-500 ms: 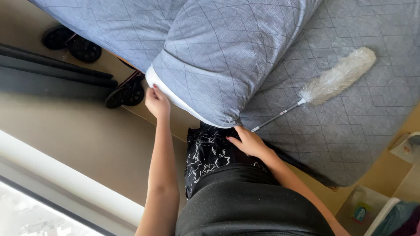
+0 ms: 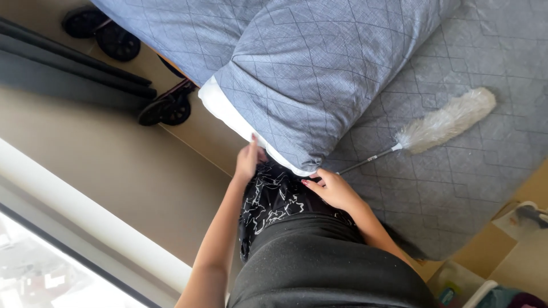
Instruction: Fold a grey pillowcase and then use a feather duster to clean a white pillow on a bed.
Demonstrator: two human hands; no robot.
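Fingers of left hand (image 2: 249,161) curled on near edge of grey quilted pillow (image 2: 319,80); right hand (image 2: 335,191) fingers spread beneath its corner. Pillow on grey quilted bed (image 2: 474,171), long axis running up-right from hands, left nearer.

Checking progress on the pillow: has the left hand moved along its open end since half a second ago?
Yes. The left hand has slid along the pillow's white open end toward the right hand, away from the dark wheels on the floor.
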